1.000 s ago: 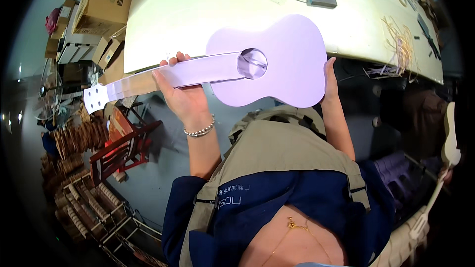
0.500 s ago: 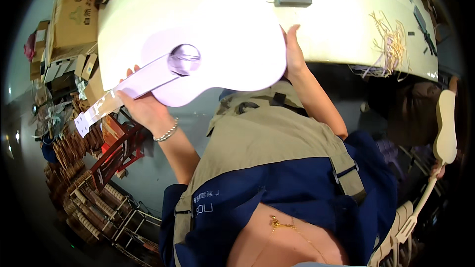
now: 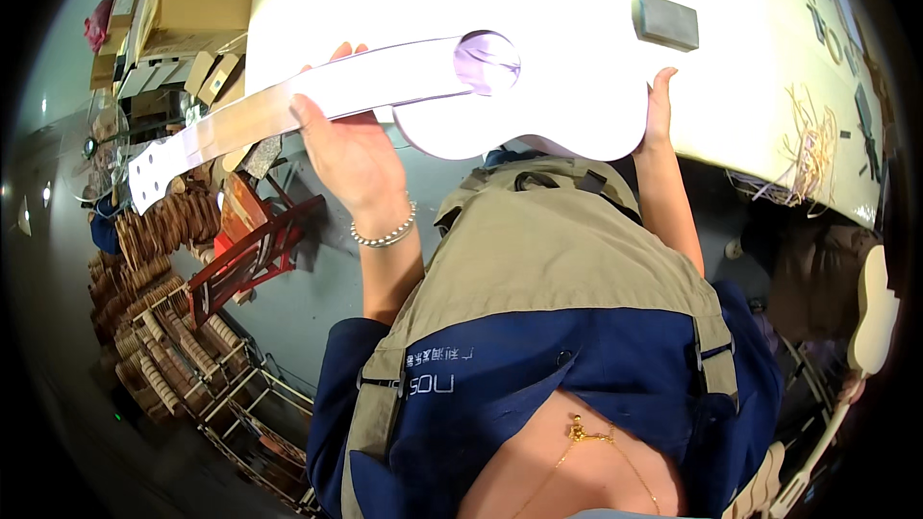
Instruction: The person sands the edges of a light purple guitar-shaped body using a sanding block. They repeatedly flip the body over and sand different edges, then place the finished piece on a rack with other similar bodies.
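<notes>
1. Holding pale lilac ukulele [image 3: 538, 106] across frame's upper middle, over the counter [image 3: 769, 86] edge.
2. Left hand [image 3: 351, 149] fingers wrapped shut round neck; right hand [image 3: 659, 101] flat, open against body's end.
3. Best kept level, clear of grey block [image 3: 665, 21].

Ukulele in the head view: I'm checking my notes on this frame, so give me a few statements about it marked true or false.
1. The left hand grips the neck of the pale lilac ukulele. True.
2. The right hand holds the grey block. False: it rests on the ukulele's body edge; the block lies apart on the white table.
3. The left wrist wears a beaded bracelet. True.
4. The ukulele has strings fitted. False: none show on it.
</notes>
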